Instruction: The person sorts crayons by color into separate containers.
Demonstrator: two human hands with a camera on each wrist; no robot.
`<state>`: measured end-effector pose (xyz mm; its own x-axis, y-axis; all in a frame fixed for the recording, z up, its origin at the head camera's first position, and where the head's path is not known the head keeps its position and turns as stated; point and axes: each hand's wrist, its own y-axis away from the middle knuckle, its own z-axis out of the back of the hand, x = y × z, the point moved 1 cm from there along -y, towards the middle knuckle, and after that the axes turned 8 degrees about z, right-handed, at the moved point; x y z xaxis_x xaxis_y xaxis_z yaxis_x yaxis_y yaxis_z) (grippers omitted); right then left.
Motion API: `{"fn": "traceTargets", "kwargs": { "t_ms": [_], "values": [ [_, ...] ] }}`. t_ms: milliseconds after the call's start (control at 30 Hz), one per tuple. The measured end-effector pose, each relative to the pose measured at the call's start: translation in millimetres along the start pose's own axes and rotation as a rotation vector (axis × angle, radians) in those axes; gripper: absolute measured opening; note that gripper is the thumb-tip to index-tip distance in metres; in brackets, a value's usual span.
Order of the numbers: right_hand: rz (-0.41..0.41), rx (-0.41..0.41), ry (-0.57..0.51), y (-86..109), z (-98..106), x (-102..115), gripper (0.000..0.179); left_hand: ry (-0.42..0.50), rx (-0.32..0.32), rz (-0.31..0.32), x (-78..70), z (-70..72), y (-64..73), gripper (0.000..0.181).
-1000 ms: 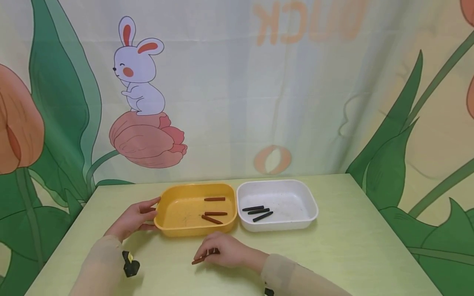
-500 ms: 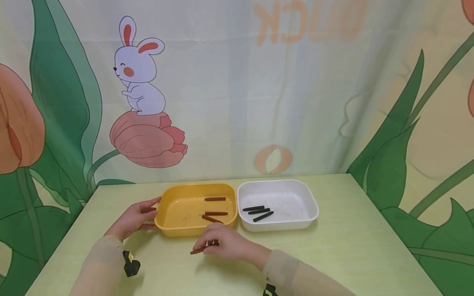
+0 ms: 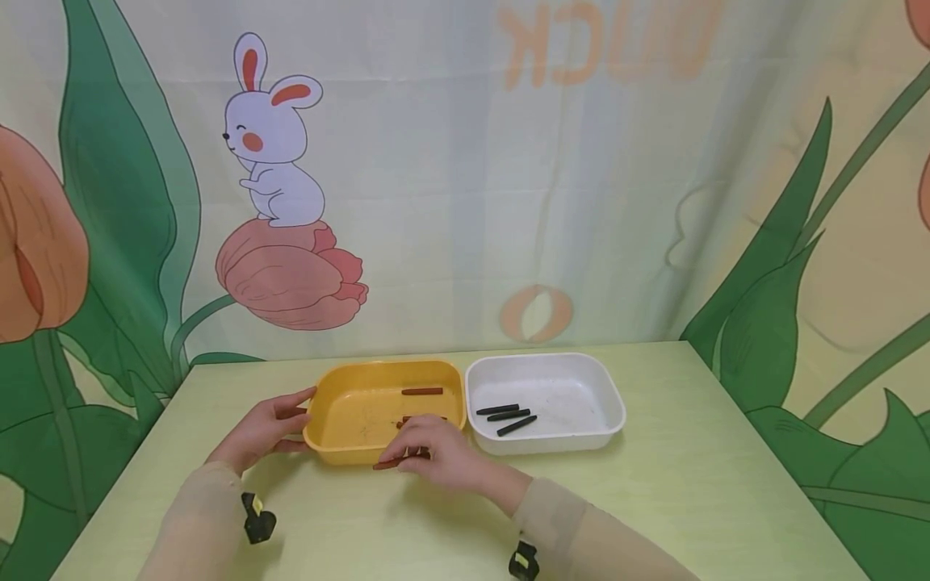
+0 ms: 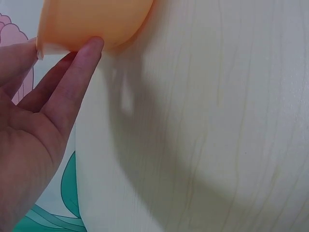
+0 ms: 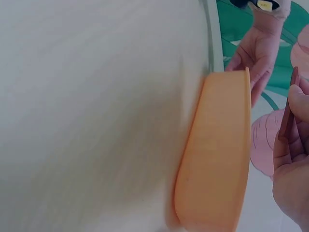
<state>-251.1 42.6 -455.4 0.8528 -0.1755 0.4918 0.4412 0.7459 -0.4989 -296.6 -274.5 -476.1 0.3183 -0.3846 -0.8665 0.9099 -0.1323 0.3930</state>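
In the head view my left hand (image 3: 265,432) stays at the left end of the yellow tray (image 3: 341,395), its fairly straight fingers (image 4: 79,72) touching the outer wall and rim. My right hand (image 3: 436,456) pinches a brown crayon (image 3: 388,464) between thumb and fingers, level with the tray's front wall. The right wrist view shows this crayon (image 5: 289,113) along the fingertips, above the rim. Inside the tray, one brown crayon (image 3: 422,391) lies near the back; others farther forward are mostly covered by my right hand.
A white tray (image 3: 567,391) stands against the yellow one's right side. Three black crayons (image 3: 508,415) lie in its left part. The pale table (image 3: 697,484) ends at a printed curtain (image 3: 436,202) behind both trays.
My right hand has risen toward the yellow tray's front rim with the brown crayon, and now covers crayons that showed before. The left hand keeps its place.
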Motion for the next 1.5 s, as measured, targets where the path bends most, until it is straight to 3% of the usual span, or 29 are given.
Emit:
{"fn": "traceTargets", "kwargs": {
  "t_ms": [567,800,1233,1500],
  "values": [
    [-0.212,-0.046,-0.033,-16.0,22.5,-25.6,0.021,-0.003,-0.007,0.013,-1.0,-2.2,1.4,0.059],
    [-0.192,-0.081,0.007,-25.5,26.6,-35.0,0.020,-0.007,-0.018,0.024,0.1,-2.3,0.5,0.060],
    [-0.280,-0.078,0.055,-37.4,31.8,-48.1,0.021,-0.008,-0.012,0.014,0.4,-1.5,1.0,0.061],
    [-0.318,-0.117,0.117,-39.4,31.0,-54.1,0.019,-0.015,-0.010,0.016,-1.3,-1.4,2.2,0.062]
  ]
}}
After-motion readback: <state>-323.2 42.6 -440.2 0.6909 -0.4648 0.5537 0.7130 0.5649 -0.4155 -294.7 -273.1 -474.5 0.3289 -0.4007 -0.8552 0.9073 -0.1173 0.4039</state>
